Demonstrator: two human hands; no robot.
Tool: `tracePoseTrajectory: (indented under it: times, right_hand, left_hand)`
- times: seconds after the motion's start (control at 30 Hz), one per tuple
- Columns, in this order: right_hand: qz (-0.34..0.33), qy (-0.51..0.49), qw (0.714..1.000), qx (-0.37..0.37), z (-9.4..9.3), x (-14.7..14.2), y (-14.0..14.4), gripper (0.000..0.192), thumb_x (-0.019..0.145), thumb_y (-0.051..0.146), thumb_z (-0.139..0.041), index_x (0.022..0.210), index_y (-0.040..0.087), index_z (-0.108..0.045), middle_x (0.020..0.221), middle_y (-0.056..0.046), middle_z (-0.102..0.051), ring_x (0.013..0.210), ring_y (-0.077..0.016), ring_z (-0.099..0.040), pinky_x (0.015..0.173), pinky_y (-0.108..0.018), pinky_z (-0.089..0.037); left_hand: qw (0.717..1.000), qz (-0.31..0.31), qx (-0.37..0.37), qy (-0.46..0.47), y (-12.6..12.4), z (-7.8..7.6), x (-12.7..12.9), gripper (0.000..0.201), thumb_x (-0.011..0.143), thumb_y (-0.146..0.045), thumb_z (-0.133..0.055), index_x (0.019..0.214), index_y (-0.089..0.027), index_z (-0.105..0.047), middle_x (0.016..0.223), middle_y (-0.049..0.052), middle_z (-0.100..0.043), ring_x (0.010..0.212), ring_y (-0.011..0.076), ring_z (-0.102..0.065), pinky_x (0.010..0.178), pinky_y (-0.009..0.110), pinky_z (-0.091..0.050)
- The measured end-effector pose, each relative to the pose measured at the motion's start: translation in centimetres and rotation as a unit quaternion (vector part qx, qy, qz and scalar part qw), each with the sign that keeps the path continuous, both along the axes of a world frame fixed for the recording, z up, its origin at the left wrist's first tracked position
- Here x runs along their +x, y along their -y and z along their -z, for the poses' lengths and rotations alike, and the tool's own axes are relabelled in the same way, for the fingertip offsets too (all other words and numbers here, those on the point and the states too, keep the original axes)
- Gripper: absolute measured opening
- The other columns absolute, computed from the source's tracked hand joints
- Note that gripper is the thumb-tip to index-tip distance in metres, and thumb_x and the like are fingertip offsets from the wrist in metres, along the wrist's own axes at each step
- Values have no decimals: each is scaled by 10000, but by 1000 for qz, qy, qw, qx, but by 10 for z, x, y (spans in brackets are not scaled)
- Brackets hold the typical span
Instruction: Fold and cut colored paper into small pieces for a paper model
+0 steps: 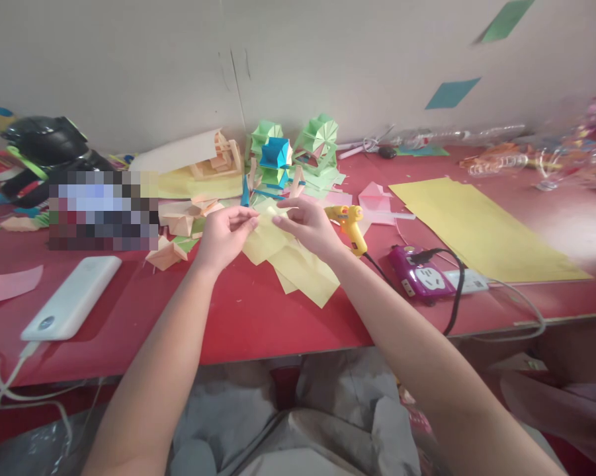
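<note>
Between my two hands is a piece of yellow paper (264,228), raised a little over more yellow sheets (305,271) that lie loosely overlapped on the red table. My left hand (225,235) pinches its left side between thumb and fingers. On the other side, my right hand (305,225) has thumb and forefinger closed on the upper right part of the same paper. A yellow glue gun (351,227) lies just right of my right hand. Folded green paper wheels (319,142) and a blue folded paper piece (276,155) stand behind my hands.
A purple power strip (419,272) with a black cord sits at the right, before a large yellow sheet (491,228). Folded peach papers (167,253) and a white power bank (72,297) with a cable lie to the left. Plastic bottles (456,135) rest along the wall.
</note>
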State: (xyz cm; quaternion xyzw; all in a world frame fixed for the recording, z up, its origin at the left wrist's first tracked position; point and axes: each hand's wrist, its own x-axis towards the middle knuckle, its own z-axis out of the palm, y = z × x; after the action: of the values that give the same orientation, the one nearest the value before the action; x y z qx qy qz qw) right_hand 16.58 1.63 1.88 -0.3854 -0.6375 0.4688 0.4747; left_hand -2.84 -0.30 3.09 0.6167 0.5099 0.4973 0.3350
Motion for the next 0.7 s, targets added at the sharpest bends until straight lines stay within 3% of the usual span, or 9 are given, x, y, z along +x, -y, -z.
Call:
tracePoseTrajectory:
  times: [0.17, 0.3, 0.43, 0.57, 0.7]
  right_hand:
    - [-3, -14, 999, -41, 0, 2, -1, 474, 709, 642, -784, 787, 190, -663, 701, -14, -634, 628, -131, -563, 539, -266, -453]
    - [-1, -50, 998, -24, 5, -1, -3, 462, 695, 632, -795, 794, 199, -667, 815, -49, -712, 774, -184, -664, 649, -301, -540]
    - [-3, -52, 998, -24, 7, -2, -3, 429, 702, 590, -808, 809, 194, -683, 834, -57, -731, 790, -190, -685, 689, -315, -556]
    - [8, -26, 1000, -11, 4, -2, 1, 411, 717, 574, -804, 815, 188, -703, 826, -55, -735, 771, -187, -681, 660, -307, -544]
    - [12, -20, 1000, 2, 2, -3, 2, 416, 711, 572, -812, 804, 179, -714, 788, -43, -719, 727, -166, -665, 619, -284, -533]
  left_hand:
    - [1000, -17, -2, 12, 1, -2, 0, 256, 754, -376, -806, 916, -182, -769, 916, 87, -780, 900, 235, -723, 861, 339, -575]
    - [999, -3, -49, 11, 0, 0, -1, 319, 742, -351, -801, 1020, -197, -773, 894, 75, -778, 870, 231, -723, 837, 344, -574]
    - [995, 25, -89, 34, 2, -1, 1, 318, 739, -347, -783, 1018, -197, -785, 906, 75, -783, 877, 245, -725, 790, 345, -575]
    - [993, 72, -93, 26, 6, -3, 7, 311, 739, -466, -805, 898, -199, -790, 892, 69, -781, 874, 251, -718, 734, 318, -567]
    - [995, 59, -78, 27, 6, -1, 9, 408, 677, -557, -848, 841, -191, -774, 861, 74, -780, 829, 249, -724, 704, 312, -562]
